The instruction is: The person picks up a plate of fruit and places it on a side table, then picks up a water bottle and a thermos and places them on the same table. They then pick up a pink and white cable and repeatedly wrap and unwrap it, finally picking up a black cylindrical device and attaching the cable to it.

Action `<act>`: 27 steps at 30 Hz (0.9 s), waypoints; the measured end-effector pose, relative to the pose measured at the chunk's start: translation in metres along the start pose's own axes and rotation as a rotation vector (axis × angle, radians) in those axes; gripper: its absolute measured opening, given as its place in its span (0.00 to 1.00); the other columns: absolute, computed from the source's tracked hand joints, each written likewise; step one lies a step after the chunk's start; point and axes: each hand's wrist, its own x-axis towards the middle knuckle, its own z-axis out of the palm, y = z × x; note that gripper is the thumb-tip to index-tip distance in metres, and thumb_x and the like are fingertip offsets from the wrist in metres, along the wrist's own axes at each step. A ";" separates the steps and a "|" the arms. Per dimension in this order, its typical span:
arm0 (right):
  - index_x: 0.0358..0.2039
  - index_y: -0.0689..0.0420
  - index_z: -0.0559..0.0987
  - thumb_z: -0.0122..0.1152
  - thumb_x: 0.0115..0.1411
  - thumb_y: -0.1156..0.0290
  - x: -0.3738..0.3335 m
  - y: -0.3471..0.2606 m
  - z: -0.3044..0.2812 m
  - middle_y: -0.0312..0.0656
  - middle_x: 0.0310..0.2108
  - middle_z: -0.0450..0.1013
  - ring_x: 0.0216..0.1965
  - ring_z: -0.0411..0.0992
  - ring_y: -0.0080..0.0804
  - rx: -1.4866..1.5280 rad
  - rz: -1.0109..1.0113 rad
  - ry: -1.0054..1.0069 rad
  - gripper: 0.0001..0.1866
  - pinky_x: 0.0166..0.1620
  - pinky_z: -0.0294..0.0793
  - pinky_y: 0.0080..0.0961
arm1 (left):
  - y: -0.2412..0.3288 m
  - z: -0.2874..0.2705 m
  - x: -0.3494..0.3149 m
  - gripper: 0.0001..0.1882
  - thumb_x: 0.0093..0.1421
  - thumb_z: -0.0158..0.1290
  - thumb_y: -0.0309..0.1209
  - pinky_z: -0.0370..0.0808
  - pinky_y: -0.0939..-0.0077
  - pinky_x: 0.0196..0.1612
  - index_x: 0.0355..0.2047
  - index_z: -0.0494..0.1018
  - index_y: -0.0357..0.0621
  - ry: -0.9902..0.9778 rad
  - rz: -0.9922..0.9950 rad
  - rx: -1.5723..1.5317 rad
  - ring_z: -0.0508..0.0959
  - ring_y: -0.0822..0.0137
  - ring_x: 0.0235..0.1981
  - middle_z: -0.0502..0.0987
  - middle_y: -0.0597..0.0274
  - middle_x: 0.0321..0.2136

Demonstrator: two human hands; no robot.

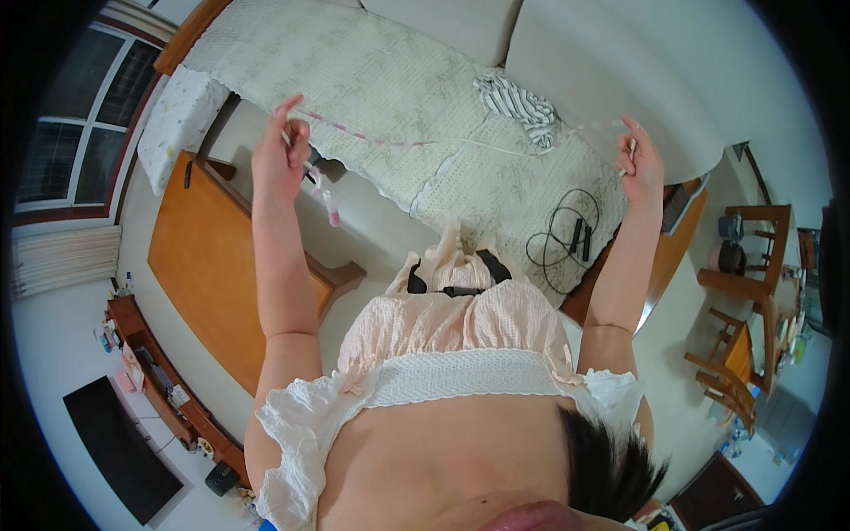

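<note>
A thin pink-and-white segmented rope (381, 142) stretches in a shallow sag between my raised hands, well apart from each other. My left hand (283, 159) is closed on it at the left, and a loose end (331, 209) with a pink tip dangles below the fingers. At the right, my right hand (642, 166) pinches the whitish other part of the rope, with a short pale piece showing at the fingers. Blur and distance hide the finer detail of the rope near the right hand.
Ahead is a sofa with a quilted cover (354, 71), bearing a striped cloth (518, 106) and a black cord with two black handles (580, 239). A wooden table (204, 257) stands left. Wooden chairs (730, 363) are at the right, a television (119, 451) at lower left.
</note>
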 end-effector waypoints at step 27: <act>0.38 0.59 0.72 0.50 0.60 0.62 -0.039 0.058 0.117 0.35 0.27 0.70 0.17 0.57 0.12 -0.592 0.065 -0.669 0.13 0.20 0.54 0.12 | -0.027 0.223 -0.005 0.08 0.59 0.44 0.32 0.66 0.83 0.23 0.37 0.66 0.43 -0.909 -0.336 0.047 0.67 0.76 0.26 0.65 0.68 0.23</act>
